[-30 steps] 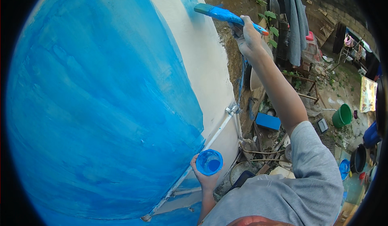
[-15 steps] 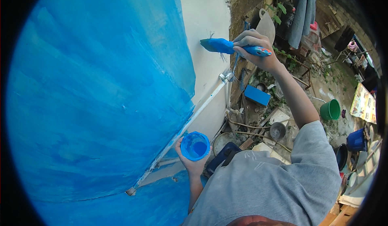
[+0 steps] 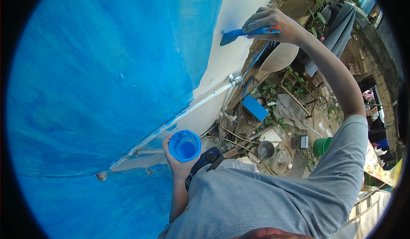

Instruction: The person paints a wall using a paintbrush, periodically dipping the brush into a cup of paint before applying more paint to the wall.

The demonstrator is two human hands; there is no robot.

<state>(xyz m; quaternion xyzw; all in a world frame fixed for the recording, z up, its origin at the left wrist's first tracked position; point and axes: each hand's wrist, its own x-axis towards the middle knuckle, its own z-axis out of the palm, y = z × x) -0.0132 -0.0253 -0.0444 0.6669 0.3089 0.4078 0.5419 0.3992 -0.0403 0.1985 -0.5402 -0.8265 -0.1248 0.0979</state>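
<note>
Brush (image 3: 234, 35) at the wall (image 3: 128, 68)

Head view: the right hand (image 3: 277, 24) reaches far, arm bent; the left hand (image 3: 178, 167) sits near. A white pipe (image 3: 171, 122) runs between them; a blue box (image 3: 255, 107) and green bucket (image 3: 321, 146) stand right. The right fingers clamp the brush's handle, bristles leftward at the white strip; the left fingers wrap 1 blue cup (image 3: 184, 134).
</note>
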